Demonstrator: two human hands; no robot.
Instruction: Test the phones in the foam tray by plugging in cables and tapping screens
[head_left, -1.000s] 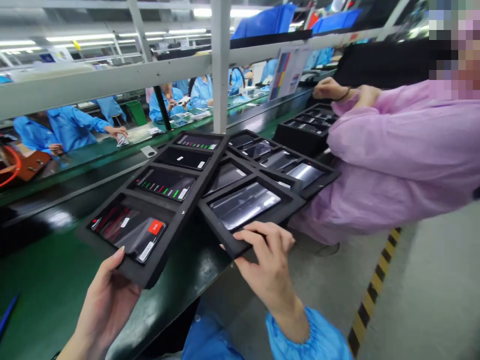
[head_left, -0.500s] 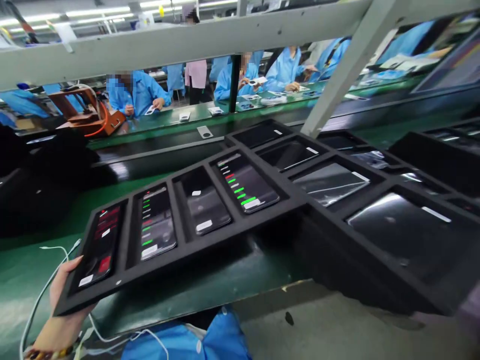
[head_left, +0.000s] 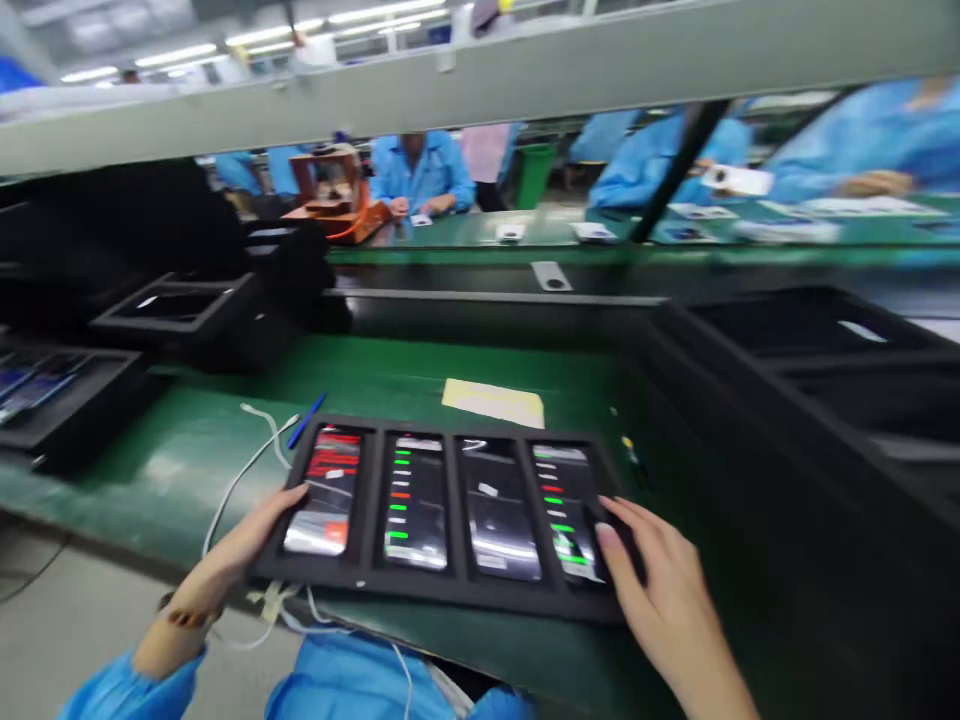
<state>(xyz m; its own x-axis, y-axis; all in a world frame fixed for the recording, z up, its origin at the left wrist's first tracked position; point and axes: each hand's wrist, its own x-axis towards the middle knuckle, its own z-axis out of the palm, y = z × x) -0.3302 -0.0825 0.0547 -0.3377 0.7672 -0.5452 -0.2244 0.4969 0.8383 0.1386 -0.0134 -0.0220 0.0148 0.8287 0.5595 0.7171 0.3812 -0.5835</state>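
Observation:
A black foam tray (head_left: 457,597) lies low over the green bench in front of me, with several phones face up in its slots. My left hand (head_left: 259,530) is closed on its left end, thumb on the rim beside a phone with red text (head_left: 326,495). At the opposite end, my right hand (head_left: 664,570) grips the edge, its fingers beside a phone with coloured text lines (head_left: 571,510). Between them are another lit phone (head_left: 416,500) and a dark-screened phone (head_left: 501,515). The undersides of both hands are hidden.
Behind the tray lies a yellow paper strip (head_left: 493,402). A blue pen (head_left: 306,421) and a white cable (head_left: 234,488) are at left. Black trays stand at left (head_left: 90,400) and right (head_left: 750,400). Across the bench, people in blue work beside an orange-brown fixture (head_left: 337,195).
The tray has gone from tilted and raised beside the right-hand trays to nearly level over the bench. My right hand now shows on its right end. The view has turned left.

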